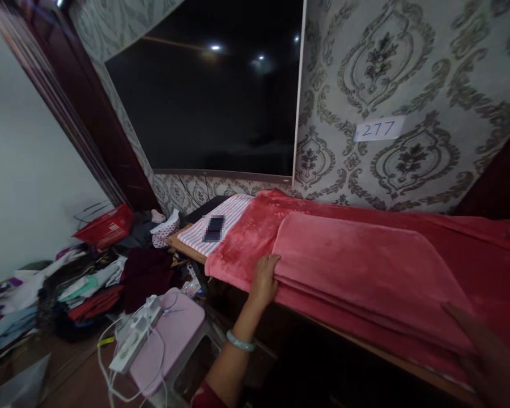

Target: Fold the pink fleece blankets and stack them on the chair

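A folded pink-red plush blanket (365, 260) lies in a thick rectangle on top of a spread red plush cloth (246, 249). At its near left corner, my left hand (264, 280) is closed on the folded edge, with a pale green bangle on the wrist. My right hand (491, 351), dim and partly cut off by the frame, grips the near right corner. One of its digits lies on top of the fold, and the others are mostly hidden in shadow.
A striped cloth (195, 234) with a blurred dark phone-like object (215, 228) covers the table's left end. A pink stool (182, 317) bears a white power strip (136, 337) and cables. Clothes piles (97, 289) and a red basket (106, 226) lie left. A television (221, 102) hangs behind.
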Demonstrator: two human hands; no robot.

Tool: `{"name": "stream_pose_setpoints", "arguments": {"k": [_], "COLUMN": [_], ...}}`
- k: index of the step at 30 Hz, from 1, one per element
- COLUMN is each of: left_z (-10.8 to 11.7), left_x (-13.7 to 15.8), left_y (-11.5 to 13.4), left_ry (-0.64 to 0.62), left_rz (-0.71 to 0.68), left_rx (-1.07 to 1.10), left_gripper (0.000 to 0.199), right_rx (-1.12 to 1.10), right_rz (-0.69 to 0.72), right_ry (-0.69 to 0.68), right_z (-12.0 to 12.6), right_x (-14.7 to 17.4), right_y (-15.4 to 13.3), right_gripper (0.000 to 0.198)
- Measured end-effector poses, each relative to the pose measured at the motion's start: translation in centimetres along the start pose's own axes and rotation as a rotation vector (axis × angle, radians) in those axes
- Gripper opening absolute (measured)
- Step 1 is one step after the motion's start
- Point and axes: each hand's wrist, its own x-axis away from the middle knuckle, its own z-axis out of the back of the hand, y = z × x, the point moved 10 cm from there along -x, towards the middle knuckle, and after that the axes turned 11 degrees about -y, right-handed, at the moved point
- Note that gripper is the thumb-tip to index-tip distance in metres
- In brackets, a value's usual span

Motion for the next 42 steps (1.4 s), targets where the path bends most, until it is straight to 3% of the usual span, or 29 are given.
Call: {"name": "stream_pose_setpoints", "arguments": {"k": [10,20,26,30,33,36,39,42], "left_z": [1.4,1.4,1.7,3.2,5.7,10.2,14.6,17.8], "left_x": [-1.3,-2.9,-3.1,-3.3,-4.1,-5.6,-8.0,-11.8], "left_y": [-1.0,-2.3,-2.0,0.3,3.6,7.8,11.9,13.6], "left_ry": [0.013,0.039,0.058,0.044,0.015,0.098,0.167,0.194], "left_rz": [-0.048,-0.068,-0.062,-0.096,-0.144,-0.186,-0.312,-0.325], "left_rx": [-0.019,-0.067,-0.056,-0.065,-0.199,-0.36,-0.269,-0.125], "left_gripper": [0.069,0.054,0.048,0.047,0.049,0.041,0.034,0.034], "right_rx": [-0.032,-0.027,-0.098,-0.091,-0.054,-0.049,-0.063,-0.075], "right_rz": [0.005,-0.097,-0.069,-0.041,-0.021,-0.016,-0.056,-0.046], "right_ry": [-0.006,0.018,0.053,0.09,0.175,0.247,0.292,0.408], "right_z": [1.6,4.5,4.6,5.3,8.4,13.5,19.5,25.5], "right_x": [-0.8,-1.6,-1.5,-2.1,-3.5,-5.8,-8.6,-11.3], "right_y": [-5.1,-7.0,-6.0,-5.3,-5.8,-7.2,-8.6,-9.6], "right_gripper": [0.079,0.104,0.077,0.056,0.046,0.038,0.036,0.033]}}
